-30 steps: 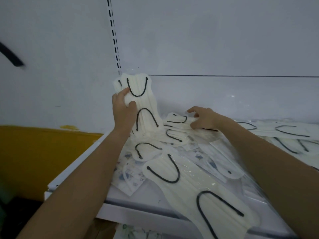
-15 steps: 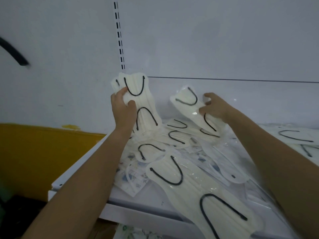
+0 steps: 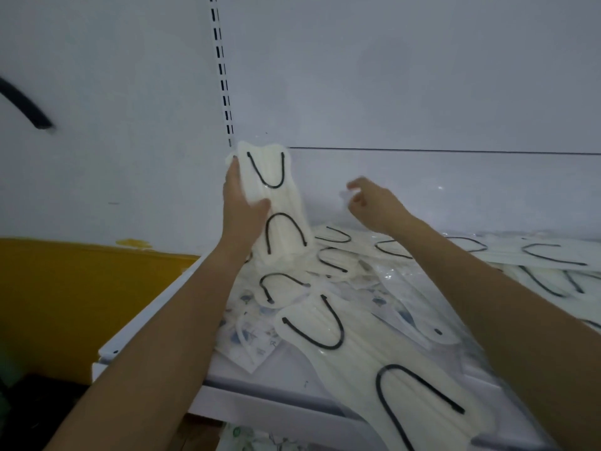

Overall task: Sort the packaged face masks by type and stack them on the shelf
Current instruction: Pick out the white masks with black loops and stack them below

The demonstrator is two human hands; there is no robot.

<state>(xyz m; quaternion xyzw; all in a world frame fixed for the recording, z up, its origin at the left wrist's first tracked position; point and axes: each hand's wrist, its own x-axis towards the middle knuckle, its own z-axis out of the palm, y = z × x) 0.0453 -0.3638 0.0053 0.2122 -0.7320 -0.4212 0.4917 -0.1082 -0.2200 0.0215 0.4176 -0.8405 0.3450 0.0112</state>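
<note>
My left hand (image 3: pixel 242 209) grips an upright stack of cream packaged masks with black ear loops (image 3: pixel 279 206) at the shelf's back left corner. My right hand (image 3: pixel 370 201) hovers to the right of the stack, above the pile. It is blurred, its fingers are loosely curled, and no mask shows in it. A loose pile of packaged masks (image 3: pixel 328 265) covers the white shelf (image 3: pixel 156 323). One large cream mask with black loops (image 3: pixel 367 356) lies nearest me. Printed masks in clear wrap (image 3: pixel 257 340) lie underneath at the front left.
More cream masks with black loops (image 3: pixel 553 258) lie spread along the shelf's right side. A slotted shelf upright (image 3: pixel 222 70) runs up the white back panel. Left of the shelf is a yellow wall band (image 3: pixel 81 288). The shelf's front lip (image 3: pixel 276 408) is close to me.
My right hand lifted a cream mask from the pile half a second ago. That mask is no longer in it, and the hand now hovers nearer the stack.
</note>
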